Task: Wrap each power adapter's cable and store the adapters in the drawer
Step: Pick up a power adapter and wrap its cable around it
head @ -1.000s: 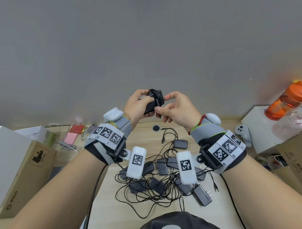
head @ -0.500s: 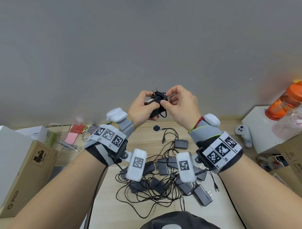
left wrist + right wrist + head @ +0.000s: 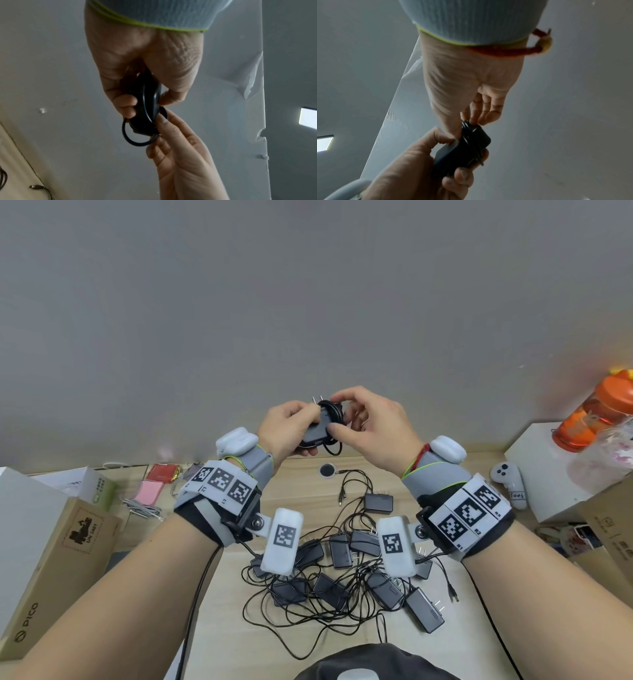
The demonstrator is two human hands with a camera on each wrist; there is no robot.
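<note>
Held above the bench (image 3: 455, 604), the black adapter (image 3: 317, 430) now shows its prongs upward, where earlier it was tilted. The left hand (image 3: 286, 428) grips its body; the right hand's (image 3: 373, 426) fingers (image 3: 337, 430) pinch the cable (image 3: 334, 414) coiled around it.

The brown cardboard box (image 3: 51, 573) at the left carries the brand "PICO" near its lower corner and a square label reading "UN 3481". A small handwritten tag on the white game controller (image 3: 509, 484) cannot be read surely.
</note>
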